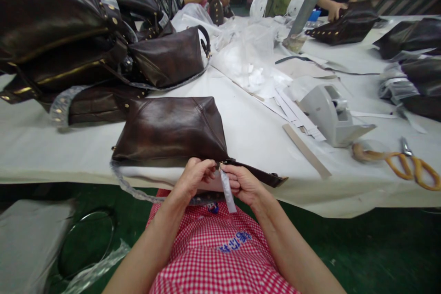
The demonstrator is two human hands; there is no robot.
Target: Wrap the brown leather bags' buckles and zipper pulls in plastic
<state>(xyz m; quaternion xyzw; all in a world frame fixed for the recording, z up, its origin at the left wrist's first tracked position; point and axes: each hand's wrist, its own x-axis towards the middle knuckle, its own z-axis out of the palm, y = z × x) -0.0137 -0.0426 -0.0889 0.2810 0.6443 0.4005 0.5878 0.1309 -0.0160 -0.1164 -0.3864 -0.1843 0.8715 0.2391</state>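
A dark brown leather handbag [172, 128] lies on its side at the table's front edge, its opening side toward me. My left hand [195, 177] is closed at the bag's near right corner, fingertips pinched by a small gold-coloured metal fitting [221, 164]; what they hold is hidden. Right beside it, my right hand [244, 183] pinches the top of a whitish wrapped strip [227, 190], which hangs down from the fitting. A dark strap end [262, 172] sticks out to the right behind my right hand. The plastic-wrapped shoulder strap [132, 188] loops below the table edge on the left.
Several brown bags [168, 57] are heaped at the left. Clear plastic and paper scraps [251, 55] cover the middle. On the right are a grey tape dispenser [330, 115], a cardboard strip [306, 151] and orange-handled scissors [413, 167]. Two people handle bags across the table.
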